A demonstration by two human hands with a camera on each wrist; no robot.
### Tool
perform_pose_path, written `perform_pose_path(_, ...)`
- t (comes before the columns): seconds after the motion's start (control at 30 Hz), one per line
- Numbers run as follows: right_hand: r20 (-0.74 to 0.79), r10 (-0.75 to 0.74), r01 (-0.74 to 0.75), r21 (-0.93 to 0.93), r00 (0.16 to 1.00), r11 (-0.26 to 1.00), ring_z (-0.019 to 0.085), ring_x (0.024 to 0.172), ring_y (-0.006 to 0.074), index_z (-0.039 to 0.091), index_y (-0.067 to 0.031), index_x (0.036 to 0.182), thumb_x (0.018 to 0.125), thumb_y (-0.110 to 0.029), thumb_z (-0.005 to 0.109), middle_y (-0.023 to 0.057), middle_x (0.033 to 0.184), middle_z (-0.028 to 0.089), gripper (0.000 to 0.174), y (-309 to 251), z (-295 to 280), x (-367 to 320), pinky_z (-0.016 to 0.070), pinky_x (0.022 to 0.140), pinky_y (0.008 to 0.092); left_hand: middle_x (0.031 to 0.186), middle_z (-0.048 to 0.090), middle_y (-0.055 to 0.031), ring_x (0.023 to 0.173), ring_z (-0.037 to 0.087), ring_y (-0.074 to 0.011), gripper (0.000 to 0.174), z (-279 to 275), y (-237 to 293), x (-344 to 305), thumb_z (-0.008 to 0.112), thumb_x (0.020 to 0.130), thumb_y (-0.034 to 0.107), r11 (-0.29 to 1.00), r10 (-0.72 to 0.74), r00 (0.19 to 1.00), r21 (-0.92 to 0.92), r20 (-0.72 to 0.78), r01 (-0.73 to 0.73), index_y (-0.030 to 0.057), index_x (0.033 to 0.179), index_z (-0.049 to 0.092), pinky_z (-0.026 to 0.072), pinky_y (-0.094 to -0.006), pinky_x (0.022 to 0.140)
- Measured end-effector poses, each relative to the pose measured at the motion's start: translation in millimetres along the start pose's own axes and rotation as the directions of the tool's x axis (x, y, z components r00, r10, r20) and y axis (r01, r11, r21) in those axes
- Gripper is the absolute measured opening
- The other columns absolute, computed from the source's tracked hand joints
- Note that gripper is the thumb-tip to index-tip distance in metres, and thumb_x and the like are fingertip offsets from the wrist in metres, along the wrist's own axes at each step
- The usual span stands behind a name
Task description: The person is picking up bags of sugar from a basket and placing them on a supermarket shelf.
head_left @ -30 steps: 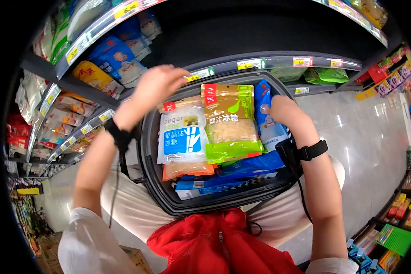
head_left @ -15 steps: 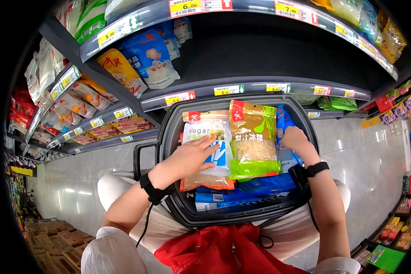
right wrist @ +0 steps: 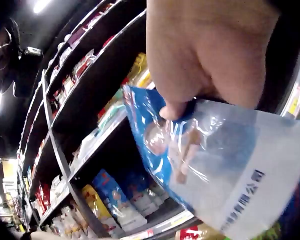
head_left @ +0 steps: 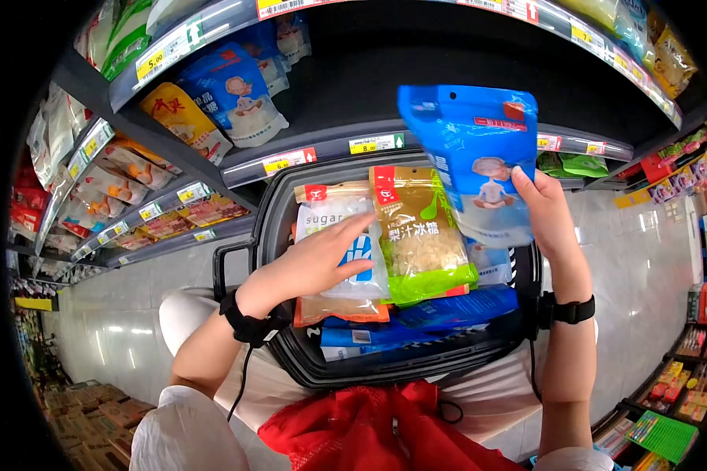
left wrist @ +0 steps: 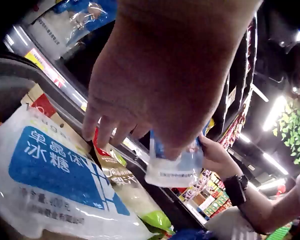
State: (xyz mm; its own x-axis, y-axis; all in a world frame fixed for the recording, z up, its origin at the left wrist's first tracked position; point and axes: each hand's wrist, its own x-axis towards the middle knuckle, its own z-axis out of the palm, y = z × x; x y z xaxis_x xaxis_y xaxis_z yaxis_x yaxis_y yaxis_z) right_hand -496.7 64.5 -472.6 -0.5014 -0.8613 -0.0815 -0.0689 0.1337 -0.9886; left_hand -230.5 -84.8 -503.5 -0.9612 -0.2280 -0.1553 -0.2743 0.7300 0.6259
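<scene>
My right hand [head_left: 550, 212] pinches the side of a blue bag of rock sugar [head_left: 479, 145], thumb on its printed front, and holds it up over the right of a dark basket [head_left: 404, 375]. My left hand [head_left: 310, 259] reaches with extended fingers over a white bag of rock sugar [head_left: 320, 215] in the basket, its fingertips near a brown and green rock sugar bag [head_left: 424, 263]. In the left wrist view the white bag [left wrist: 65, 175] lies below the left hand [left wrist: 155, 85]. The right wrist view shows the right thumb across the blue bag [right wrist: 210, 150].
More blue packs [head_left: 456, 308] lie at the basket's near side. The basket sits between the person's legs, its handle [head_left: 218, 275] out at the left. Ahead, a shelf [head_left: 353, 86] carries blue pouches [head_left: 236, 98] at its left, with price tags along the edge.
My right hand has lifted the blue bag up from the basket's right side. The left hand came from near the shelf edge down over the white bag, and its fingers now point farther right.
</scene>
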Motion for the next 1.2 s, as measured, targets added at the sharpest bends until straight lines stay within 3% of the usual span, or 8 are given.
perform_pose_path(0.17, 0.125, 0.025, -0.082, 0.473, 0.992, 0.877, 0.056, 0.093, 0.0175, 0.046, -0.0008, 0.11, 0.09, -0.03, 0.042, 0.0077, 0.103, 0.057, 0.037, 13.1, 35.9, -2.3, 0.0437, 0.084, 0.0321, 0.134, 0.026, -0.0157, 0.122, 0.031, -0.0256, 0.073, 8.3, 4.8, 11.0, 0.061, 0.074, 0.009, 0.973, 0.01, 0.958, -0.217, -0.285, -0.075, 0.0029, 0.132, 0.016, 0.0245, -0.0346, 0.101)
perform_pose_path(0.27, 0.238, 0.038, -0.179, 0.609, 0.971, 0.772, 0.052, 0.101, 0.0185, 0.041, -0.0023, 0.116, 0.088, -0.034, 0.043, 0.0088, 0.112, 0.052, 0.042, 12.7, 64.1, -11.8, 0.0419, 0.087, 0.0333, 0.122, 0.041, -0.0105, 0.11, 0.042, -0.0173, 0.065, 13.3, 2.3, 12.7, 0.063, 0.077, 0.017, 0.509, -0.02, 0.983, -0.848, -0.18, -0.145, 0.002, 0.128, 0.026, 0.0338, -0.0302, 0.093)
perform_pose_path(0.37, 0.26, 0.065, -0.225, 0.649, 0.963, 0.727, 0.05, 0.105, 0.0194, 0.038, -0.0037, 0.119, 0.089, -0.034, 0.042, 0.0096, 0.116, 0.049, 0.042, 14.7, 82.7, -18.2, 0.0405, 0.089, 0.0348, 0.113, 0.049, -0.0079, 0.102, 0.047, -0.0149, 0.054, 12.8, 7.2, 3.3, 0.063, 0.077, 0.017, 0.464, -0.225, 0.968, -0.861, 0.113, 0.209, 0.0022, 0.121, 0.037, 0.0381, -0.0292, 0.088)
perform_pose_path(0.5, 0.314, 0.187, -0.362, 0.719, 0.931, 0.593, 0.049, 0.106, 0.0202, 0.039, -0.0048, 0.118, 0.09, -0.031, 0.04, 0.0088, 0.117, 0.048, 0.038, 27.4, 87.6, -16.1, 0.0393, 0.09, 0.0349, 0.103, 0.054, -0.0057, 0.093, 0.051, -0.0117, 0.038, 19.2, 9.3, 2.1, 0.061, 0.08, 0.016, 0.377, -0.275, 0.961, -0.921, -0.006, 0.102, 0.0029, 0.112, 0.046, 0.0421, -0.0267, 0.081)
perform_pose_path(0.67, 0.311, 0.223, -0.379, 0.666, 0.924, 0.642, 0.049, 0.102, 0.0179, 0.044, -0.0066, 0.113, 0.089, -0.025, 0.045, 0.006, 0.109, 0.051, 0.03, 32.1, 94.0, -16.6, 0.0365, 0.09, 0.0351, 0.093, 0.059, -0.0048, 0.085, 0.055, -0.0113, 0.031, 16.9, 3.7, 0.1, 0.063, 0.078, 0.016, 0.53, -0.279, 0.944, -0.848, -0.175, 0.0, 0.0027, 0.103, 0.053, 0.0446, -0.0269, 0.075)
perform_pose_path(0.73, 0.327, 0.18, -0.357, 0.636, 0.928, 0.684, 0.049, 0.099, 0.0185, 0.046, -0.0067, 0.107, 0.085, -0.022, 0.052, 0.0051, 0.104, 0.052, 0.027, 34.0, 93.0, -18.7, 0.0361, 0.09, 0.0366, 0.088, 0.062, -0.0084, 0.081, 0.058, -0.014, 0.03, 9.6, 5.4, -2.6, 0.066, 0.074, 0.017, 0.848, -0.191, 0.928, -0.529, -0.32, -0.007, 0.0022, 0.099, 0.056, 0.0455, -0.0281, 0.073)
perform_pose_path(1.07, 0.364, 0.119, -0.311, 0.532, 0.924, 0.788, 0.05, 0.102, 0.0185, 0.045, -0.0066, 0.111, 0.082, -0.021, 0.056, 0.0072, 0.108, 0.053, 0.034, 35.2, 90.7, -19.3, 0.0377, 0.089, 0.0355, 0.087, 0.062, -0.0133, 0.082, 0.061, -0.019, 0.035, 10.4, -0.4, -4.7, 0.068, 0.071, 0.017, 0.911, -0.211, 0.925, -0.405, -0.316, 0.07, 0.0016, 0.1, 0.055, 0.0459, -0.0299, 0.073)
perform_pose_path(1.2, 0.314, 0.263, -0.382, 0.424, 0.912, 0.821, 0.051, 0.097, 0.014, 0.045, -0.0028, 0.114, 0.083, -0.019, 0.056, 0.006, 0.107, 0.054, 0.037, 37.6, 94.5, -22.6, 0.0411, 0.083, 0.0295, 0.102, 0.055, -0.0058, 0.088, 0.054, -0.0132, 0.032, 12.5, 3.1, -4.3, 0.054, 0.084, 0.014, 0.39, -0.312, 0.948, -0.918, -0.056, 0.074, 0.0018, 0.112, 0.045, 0.0444, -0.0266, 0.075)
